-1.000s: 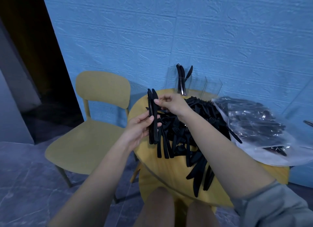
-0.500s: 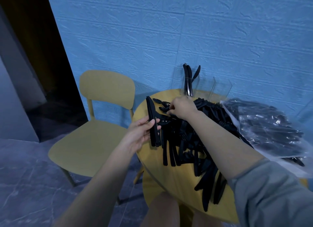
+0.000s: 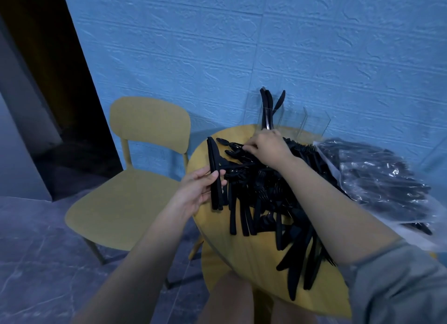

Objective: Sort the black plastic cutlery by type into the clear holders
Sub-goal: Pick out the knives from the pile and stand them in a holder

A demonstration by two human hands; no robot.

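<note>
A heap of black plastic cutlery (image 3: 263,198) covers the round yellow table (image 3: 244,258). My left hand (image 3: 196,190) grips a small bundle of black knives (image 3: 214,174) upright at the table's left edge. My right hand (image 3: 268,147) reaches over the far part of the heap, fingers curled down onto spoons (image 3: 232,147) lying there; whether it holds one I cannot tell. Clear holders (image 3: 292,120) stand at the table's back against the wall. The leftmost holder has a few black knives (image 3: 267,108) standing in it.
A clear plastic bag (image 3: 379,178) with more black cutlery lies on the table's right side. A yellow chair (image 3: 135,178) stands left of the table. A blue textured wall (image 3: 242,45) is close behind. My knees (image 3: 232,299) are under the table's near edge.
My right hand left the bundle held by my left hand and moved right and away onto the heap's far side. The left hand keeps the knives, lowered slightly.
</note>
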